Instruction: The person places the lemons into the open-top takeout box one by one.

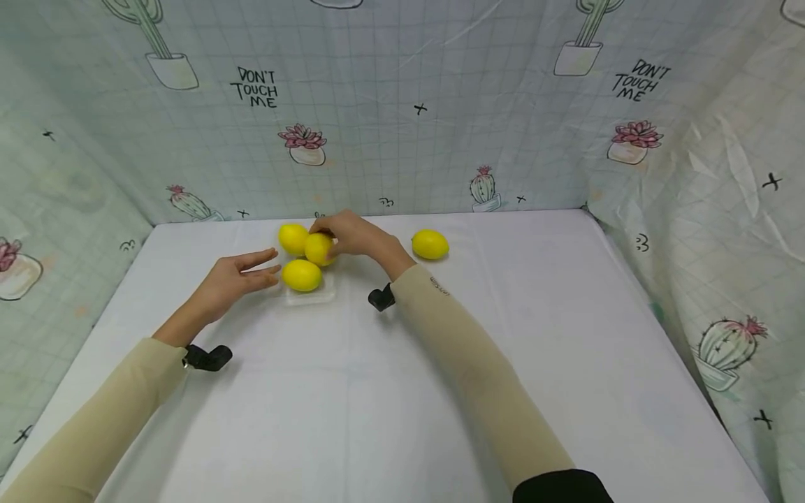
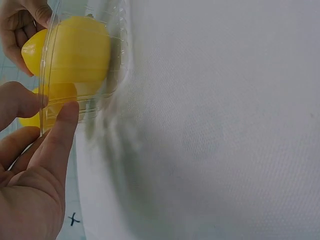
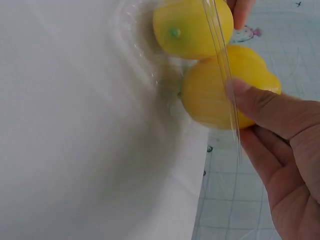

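On the white worktop (image 1: 440, 363) a shallow clear plastic tray (image 1: 309, 296) lies toward 12 o'clock from the person, left of centre. One lemon (image 1: 302, 274) sits in the tray at its near side. The right hand (image 1: 352, 234) reaches in from 5 o'clock and holds a second lemon (image 1: 318, 248) with curled fingers and thumb, just above the tray's far edge; the right wrist view shows the thumb (image 3: 260, 107) pressed against this fruit through the tray's clear rim. A third lemon (image 1: 293, 238) lies at 11 o'clock from the held one, touching or almost touching it, beyond the tray. A fourth lemon (image 1: 430, 244) rests alone on the worktop at 3 o'clock from the right hand, well apart from the group. The left hand (image 1: 234, 281) comes from 8 o'clock, fingers straight and relaxed, gripping nothing; its fingertips (image 2: 67, 112) touch the tray's left rim beside the near lemon. Both forearms wear beige sleeves. A cactus-print cloth (image 1: 402, 105) walls the worktop on three sides.
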Available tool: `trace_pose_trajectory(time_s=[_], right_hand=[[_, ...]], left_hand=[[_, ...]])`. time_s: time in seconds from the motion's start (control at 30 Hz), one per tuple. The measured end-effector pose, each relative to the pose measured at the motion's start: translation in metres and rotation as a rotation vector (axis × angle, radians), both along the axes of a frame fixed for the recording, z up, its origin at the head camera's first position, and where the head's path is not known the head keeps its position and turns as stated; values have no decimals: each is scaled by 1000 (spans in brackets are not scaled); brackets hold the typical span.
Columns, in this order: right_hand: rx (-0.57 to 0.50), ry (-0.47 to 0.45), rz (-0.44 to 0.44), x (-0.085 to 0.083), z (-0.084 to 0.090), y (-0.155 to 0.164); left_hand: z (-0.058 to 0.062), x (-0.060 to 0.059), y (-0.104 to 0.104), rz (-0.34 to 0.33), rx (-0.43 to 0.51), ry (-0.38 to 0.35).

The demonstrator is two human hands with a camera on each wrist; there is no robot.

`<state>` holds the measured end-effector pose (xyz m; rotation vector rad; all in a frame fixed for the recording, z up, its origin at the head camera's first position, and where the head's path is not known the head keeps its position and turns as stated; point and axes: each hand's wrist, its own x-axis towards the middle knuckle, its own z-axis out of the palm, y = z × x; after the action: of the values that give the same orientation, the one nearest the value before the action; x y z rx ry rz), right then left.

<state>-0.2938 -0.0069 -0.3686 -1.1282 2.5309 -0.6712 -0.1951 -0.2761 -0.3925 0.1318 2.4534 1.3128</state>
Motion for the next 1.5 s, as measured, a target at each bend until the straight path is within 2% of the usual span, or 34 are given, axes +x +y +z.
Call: trace_pose_trajectory(time_s=[0.13, 0.37, 0.73, 0.93, 1.23, 1.5], right_hand=[[11, -36, 94, -13, 1, -2], [47, -35, 229, -35, 6, -3], [65, -42, 255, -51, 8, -4], [102, -19, 274, -56, 5, -5], [125, 89, 305, -52, 10, -7], [136, 113, 291, -51, 4, -7]], left_hand=[[-1, -1, -3, 16, -16, -12], [-2, -5, -5, 28, -11, -13], [-2, -9, -2, 41, 24, -8], [-1, -9, -2, 40, 26, -31], [0, -10, -3, 47, 32, -20], [-4, -10, -2, 61, 20, -18]])
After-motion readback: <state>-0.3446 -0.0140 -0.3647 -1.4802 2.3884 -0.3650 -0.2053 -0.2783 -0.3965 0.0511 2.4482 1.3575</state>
